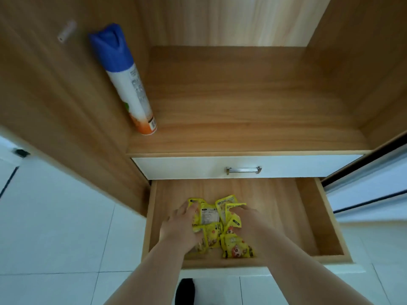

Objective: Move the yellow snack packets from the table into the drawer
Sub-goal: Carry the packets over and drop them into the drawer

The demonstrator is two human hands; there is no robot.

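Two bare hands reach down from the bottom of the frame into an open wooden drawer (326, 225) in the lower middle. Between them lies a loose heap of yellow snack packets (217, 225), resting on the drawer floor toward its left and front. The left hand (181, 225) lies flat on the heap's left side, fingers (187, 209) spread over the packets. The right hand (247, 221) presses in from the right, fingers curled onto the packets; whether either hand actually grips one cannot be told.

Above the open drawer is a closed white drawer (187, 167) with a metal handle (243, 169), and above that a wooden shelf (253, 102) with an upright spray can (125, 80) at its left edge, in the upper left of the frame.

The packets look slippery and are piled unevenly, so lifting the hands away quickly could drag one out over the front edge onto the white tiled floor (55, 238). A packet standing proud of the heap might also catch under the white drawer when this one is pushed shut.
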